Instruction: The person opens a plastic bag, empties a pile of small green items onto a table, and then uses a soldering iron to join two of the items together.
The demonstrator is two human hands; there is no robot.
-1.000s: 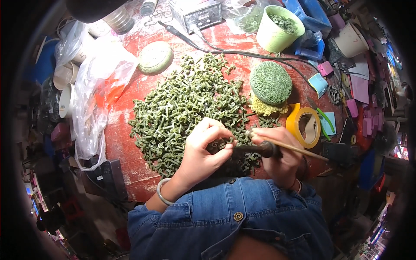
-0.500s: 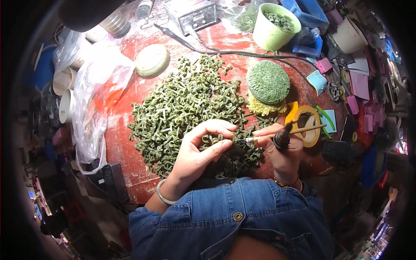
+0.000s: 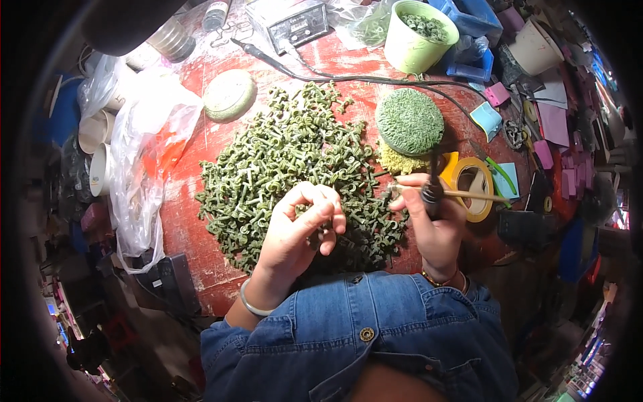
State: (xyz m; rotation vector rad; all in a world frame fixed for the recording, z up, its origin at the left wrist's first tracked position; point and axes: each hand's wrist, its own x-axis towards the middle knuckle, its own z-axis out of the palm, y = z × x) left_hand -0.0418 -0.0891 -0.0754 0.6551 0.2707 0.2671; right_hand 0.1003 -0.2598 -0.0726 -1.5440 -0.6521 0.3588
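Observation:
My left hand (image 3: pixel 295 224) is curled over the front of a big pile of small green curled pieces (image 3: pixel 288 147), its thumb pressed against bent fingers. Whatever lies inside that grip is mostly hidden. In my right hand (image 3: pixel 435 231), a thin brush (image 3: pixel 485 196) with a pale wooden handle points its dark tip left, toward the pile. A dark, round-ended object (image 3: pixel 432 193) also sticks up between the right fingers; its kind is unclear. The brush tip and my left fingers are apart.
Beyond my right hand are a green textured round pad (image 3: pixel 410 122) on a yellow sponge, a yellow tape roll (image 3: pixel 474 191) and green-handled pliers (image 3: pixel 501 175). A pale green bucket (image 3: pixel 416 47), a black cable (image 3: pixel 375 79), a control box (image 3: pixel 288 25) and a plastic bag (image 3: pixel 144 134) surround the pile.
My hands have moved apart: the left drew back a little leftward and its fingers curled in. The right lifted away with the brush, whose handle now tilts down to the right.

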